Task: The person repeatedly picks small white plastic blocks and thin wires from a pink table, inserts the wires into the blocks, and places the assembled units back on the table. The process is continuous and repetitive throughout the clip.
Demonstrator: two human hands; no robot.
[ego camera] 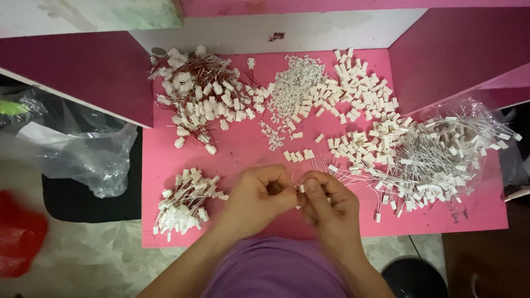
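My left hand (258, 197) and my right hand (327, 202) meet over the front of a pink table (243, 146), fingertips pinched together on a small white connector piece (301, 188). It is blurred, so I cannot tell which fingers bear it. To the left lies a small bundle of white connectors with red-brown wires (184, 205). To the right spreads a heap of white-wired connectors (436, 157) on clear plastic.
A large tangle of brown-wired connectors (201, 94) lies at the back left. Tiny white parts (293, 88) and loose white plastic housings (359, 94) fill the back middle. Pink walls flank the table. A clear plastic bag (88, 149) hangs at the left, beside something red (19, 240).
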